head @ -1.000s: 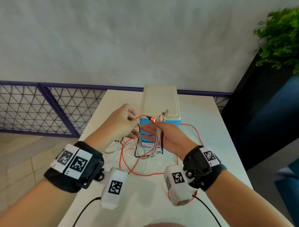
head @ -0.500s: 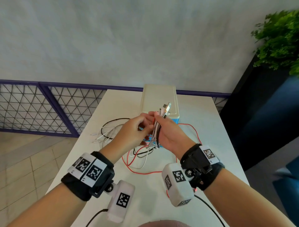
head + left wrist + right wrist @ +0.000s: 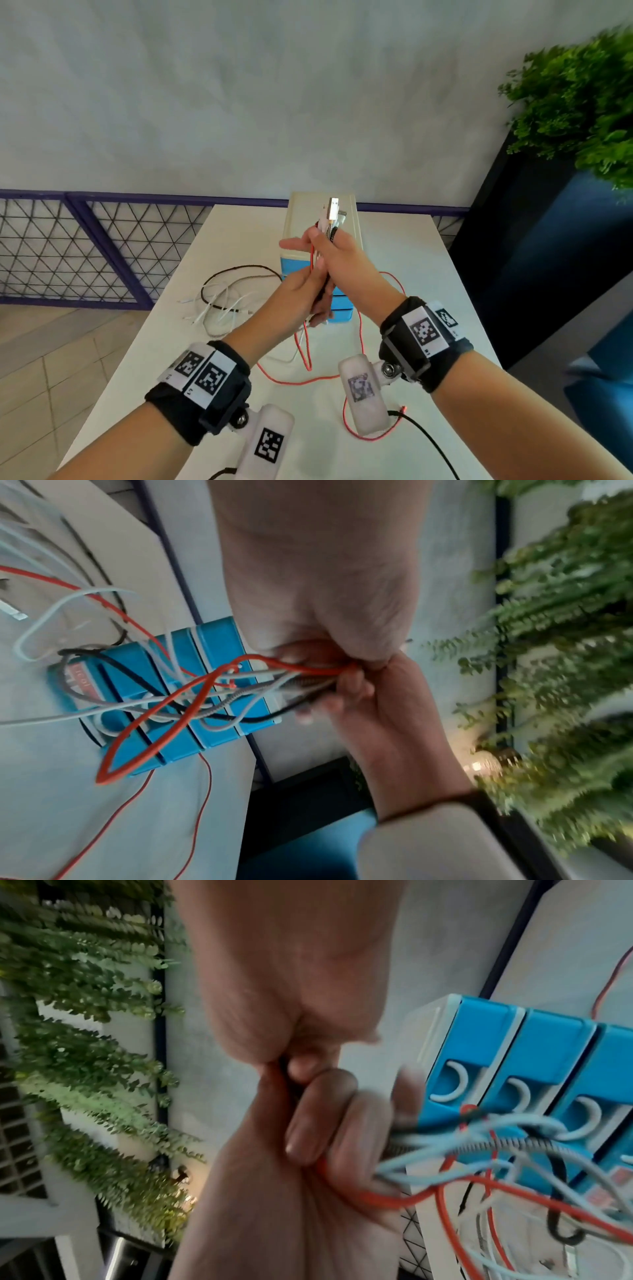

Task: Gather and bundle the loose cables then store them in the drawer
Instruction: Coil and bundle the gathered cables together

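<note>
Both hands clasp the cables (image 3: 320, 260) above the table (image 3: 404, 260): the right hand (image 3: 337, 255) grips the plug ends upright to keep them aligned, the left hand (image 3: 301, 294) encircles the strands below, apparently to draw slack in front of the closed blue drawers (image 3: 340, 310).

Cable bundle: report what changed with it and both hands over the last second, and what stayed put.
The right hand raised the cable bundle, plugs up, in front of the drawer unit. The left hand, which was feeding in the red cable end, slid below and now grips the hanging strands. The loose cables on the table and the drawer unit stayed put, drawers shut.
</note>
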`<action>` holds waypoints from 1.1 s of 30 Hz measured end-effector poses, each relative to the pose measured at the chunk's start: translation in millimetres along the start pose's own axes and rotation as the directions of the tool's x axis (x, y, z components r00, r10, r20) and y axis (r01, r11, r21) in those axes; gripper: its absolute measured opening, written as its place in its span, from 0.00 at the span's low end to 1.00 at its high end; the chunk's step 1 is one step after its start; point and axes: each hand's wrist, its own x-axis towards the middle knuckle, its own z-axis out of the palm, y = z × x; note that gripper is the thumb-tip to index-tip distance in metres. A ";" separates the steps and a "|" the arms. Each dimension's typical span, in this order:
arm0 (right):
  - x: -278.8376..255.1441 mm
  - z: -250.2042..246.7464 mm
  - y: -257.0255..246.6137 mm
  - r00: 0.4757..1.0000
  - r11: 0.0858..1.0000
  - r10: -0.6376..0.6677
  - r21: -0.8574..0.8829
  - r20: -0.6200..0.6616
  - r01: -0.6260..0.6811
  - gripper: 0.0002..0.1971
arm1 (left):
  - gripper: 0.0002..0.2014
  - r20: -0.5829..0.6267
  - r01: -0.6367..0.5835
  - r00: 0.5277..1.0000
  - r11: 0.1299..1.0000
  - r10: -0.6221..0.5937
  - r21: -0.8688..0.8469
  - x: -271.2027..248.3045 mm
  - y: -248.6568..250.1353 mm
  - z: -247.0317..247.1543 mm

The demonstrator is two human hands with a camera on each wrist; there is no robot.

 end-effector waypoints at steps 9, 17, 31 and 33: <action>-2.2 -10.6 7.1 0.998 0.953 0.031 0.299 0.058 -0.047 0.16 | 0.24 0.098 0.001 0.995 0.999 -0.005 0.042 3.9 -0.7 8.6; 1.6 -1.5 14.2 0.985 0.856 0.103 0.517 -0.136 -0.018 0.16 | 0.26 0.141 -0.034 0.990 0.945 -0.013 0.325 20.0 -28.7 -6.6; 26.0 -23.2 -0.6 0.962 0.756 0.057 0.641 -0.269 0.134 0.16 | 0.27 0.136 0.028 0.990 0.994 -0.042 0.104 21.1 -18.5 0.7; 28.0 -29.0 -4.0 0.957 0.734 0.058 0.662 -0.284 0.151 0.17 | 0.27 0.159 0.060 0.985 0.996 -0.071 0.073 22.0 -21.1 -1.3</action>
